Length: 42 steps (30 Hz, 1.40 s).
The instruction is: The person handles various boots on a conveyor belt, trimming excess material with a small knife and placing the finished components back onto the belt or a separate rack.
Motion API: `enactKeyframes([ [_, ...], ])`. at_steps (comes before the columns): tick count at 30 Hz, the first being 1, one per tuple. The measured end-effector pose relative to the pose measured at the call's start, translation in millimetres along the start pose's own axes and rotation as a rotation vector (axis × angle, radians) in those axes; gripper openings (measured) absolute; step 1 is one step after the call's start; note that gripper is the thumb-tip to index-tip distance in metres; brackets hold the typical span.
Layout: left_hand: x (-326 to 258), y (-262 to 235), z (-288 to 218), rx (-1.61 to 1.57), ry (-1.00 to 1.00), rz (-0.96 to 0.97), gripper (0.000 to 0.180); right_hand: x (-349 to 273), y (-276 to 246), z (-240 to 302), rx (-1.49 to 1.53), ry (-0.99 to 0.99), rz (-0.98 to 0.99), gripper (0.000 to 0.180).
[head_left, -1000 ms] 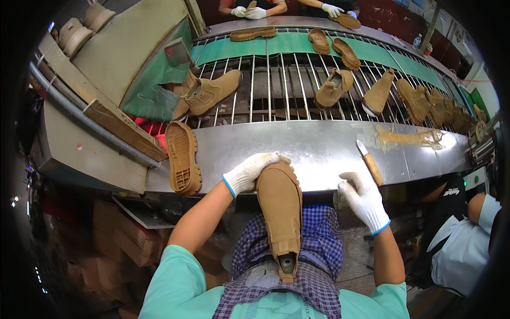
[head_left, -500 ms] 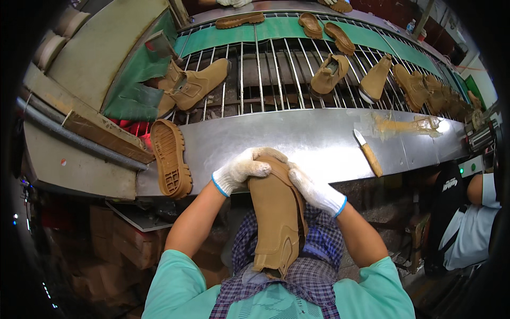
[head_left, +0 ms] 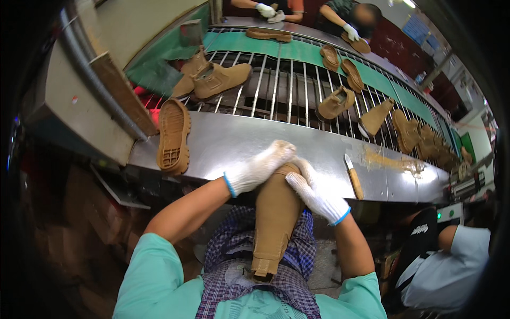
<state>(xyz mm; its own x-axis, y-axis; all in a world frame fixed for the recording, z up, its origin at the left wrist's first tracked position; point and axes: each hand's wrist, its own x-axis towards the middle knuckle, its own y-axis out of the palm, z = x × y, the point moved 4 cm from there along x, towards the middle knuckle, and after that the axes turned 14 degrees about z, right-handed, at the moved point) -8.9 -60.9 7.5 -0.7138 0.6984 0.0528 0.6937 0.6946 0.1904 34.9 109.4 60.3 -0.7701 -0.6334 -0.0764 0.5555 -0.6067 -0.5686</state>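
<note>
Clamping tan ankle boot (head_left: pixel 276 210), lower centre, by the toe with left hand (head_left: pixel 261 167) and right hand (head_left: pixel 317 194) | can't really see toe tip, too covered up | can't tell contents of super blurry brown cartons (head_left: pixel 111 220), lower left

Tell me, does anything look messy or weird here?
Yes: a yellow-brown smear stains the metal table, to the right of the knife, while most of the metal looks plain and shiny. The green sheet at the left looks crumpled and ragged too.
</note>
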Motion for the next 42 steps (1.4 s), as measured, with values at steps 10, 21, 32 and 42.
enactKeyframes([
  [10, -56, -1, -7, -0.498, 0.08, 0.021, 0.091, -5, -23, 59, -0.253, -0.065, -0.174, 0.036],
  [21, -149, -8, -76, -0.339, 0.007, -0.184, 0.07, 14, -50, -32, 1.159, -0.556, -0.446, 0.049],
  [32, -10, -57, -204, 0.968, -0.778, 0.013, 0.061, 154, -32, -114, 0.745, -0.002, -0.172, 0.056],
  [42, -51, -27, -202, 1.071, -0.708, -0.12, 0.087, 135, 2, -133, 1.798, -0.669, -0.656, 0.087],
])
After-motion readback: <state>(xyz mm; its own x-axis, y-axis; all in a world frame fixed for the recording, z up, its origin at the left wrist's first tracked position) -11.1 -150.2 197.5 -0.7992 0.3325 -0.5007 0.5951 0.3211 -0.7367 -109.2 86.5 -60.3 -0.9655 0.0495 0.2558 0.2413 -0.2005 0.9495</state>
